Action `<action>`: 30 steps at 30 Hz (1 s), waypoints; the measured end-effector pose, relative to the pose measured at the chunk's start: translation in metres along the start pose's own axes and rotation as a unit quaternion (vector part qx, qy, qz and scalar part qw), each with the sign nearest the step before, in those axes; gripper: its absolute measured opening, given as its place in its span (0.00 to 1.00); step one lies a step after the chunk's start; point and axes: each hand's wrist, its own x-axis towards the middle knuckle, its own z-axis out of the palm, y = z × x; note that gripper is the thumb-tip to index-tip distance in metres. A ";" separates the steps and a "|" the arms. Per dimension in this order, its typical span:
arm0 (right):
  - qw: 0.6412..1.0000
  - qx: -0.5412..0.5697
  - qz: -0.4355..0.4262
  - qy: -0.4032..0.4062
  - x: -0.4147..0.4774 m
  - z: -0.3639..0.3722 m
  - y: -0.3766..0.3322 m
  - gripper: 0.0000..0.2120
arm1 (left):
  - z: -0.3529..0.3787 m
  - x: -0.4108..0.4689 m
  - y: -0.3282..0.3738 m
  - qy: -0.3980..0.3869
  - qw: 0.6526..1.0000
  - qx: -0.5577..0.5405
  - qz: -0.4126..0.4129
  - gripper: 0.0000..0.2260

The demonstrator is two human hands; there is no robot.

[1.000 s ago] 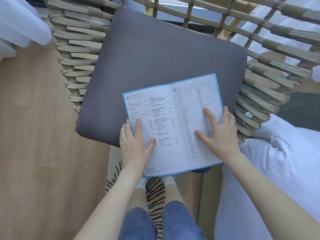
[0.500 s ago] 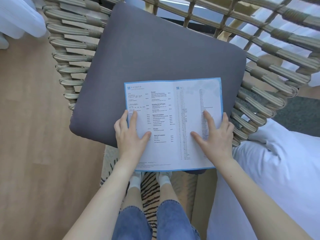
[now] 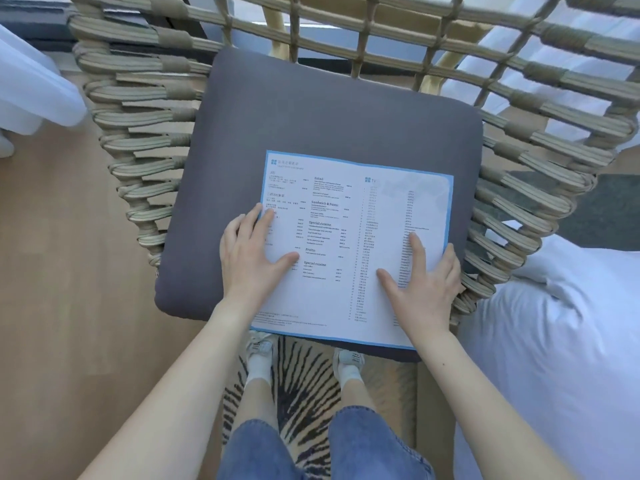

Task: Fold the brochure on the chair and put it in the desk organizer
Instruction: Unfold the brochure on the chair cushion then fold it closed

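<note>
The brochure (image 3: 353, 244) is laid open and flat on the grey cushion (image 3: 329, 126) of the woven chair (image 3: 145, 140), near the front edge. It is pressed down by the left hand (image 3: 251, 258) and the right hand (image 3: 420, 282), with fingers spread flat and nothing pinched. The desk organizer is not seen. For a neat fold, one side should be lifted over along the middle crease, the blue edges should be lined up, and then the crease should be rubbed down.
</note>
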 end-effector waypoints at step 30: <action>0.996 -0.058 0.001 0.070 -0.002 -0.011 -0.045 0.32 | -0.039 0.040 -0.002 -0.005 0.983 0.109 0.147 0.33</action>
